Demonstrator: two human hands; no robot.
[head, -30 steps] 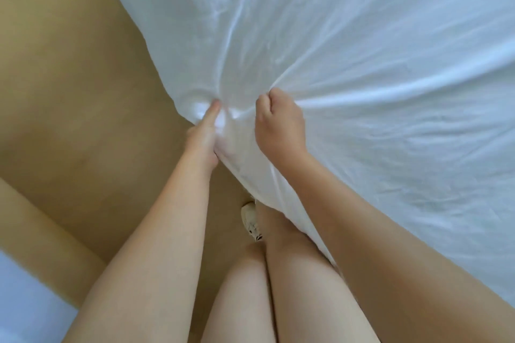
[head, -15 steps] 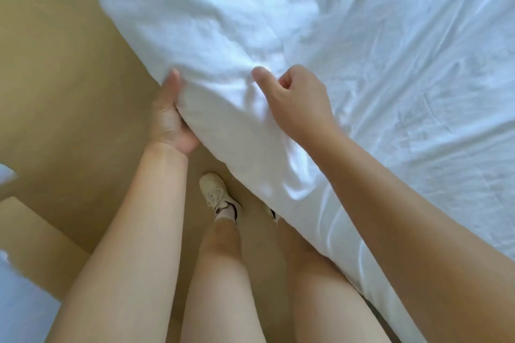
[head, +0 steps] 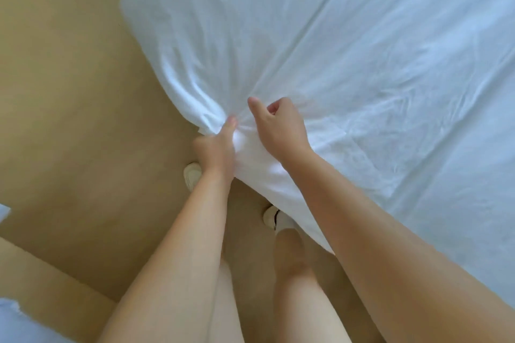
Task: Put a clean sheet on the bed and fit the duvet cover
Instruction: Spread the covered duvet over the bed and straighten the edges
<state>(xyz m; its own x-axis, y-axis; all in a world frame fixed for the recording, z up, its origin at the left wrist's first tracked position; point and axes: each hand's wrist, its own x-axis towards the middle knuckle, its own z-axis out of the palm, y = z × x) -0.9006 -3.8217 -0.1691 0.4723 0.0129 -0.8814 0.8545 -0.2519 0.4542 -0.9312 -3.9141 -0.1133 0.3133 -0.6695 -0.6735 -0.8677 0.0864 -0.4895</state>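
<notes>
We see the white sheet point(head: 362, 78) wrinkled, with folds running to its edge, where our left grip point(head: 214, 145) and right grip point(head: 278, 128) both hold it bunched.

Note that the sheet point(head: 362, 64) is plain white, tinted pale blue toward the right. The floor point(head: 69, 92) is uniform tan. Your shoes point(head: 192, 174) are cream; your sock point(head: 286, 222) is white, with a black mark at its edge.

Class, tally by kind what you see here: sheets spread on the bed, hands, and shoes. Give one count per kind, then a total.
white sheet: 1
hands: 2, the left hand and the right hand, both gripping the sheet
shoes: 2, the left shoe and the right shoe
Total: 5
</notes>
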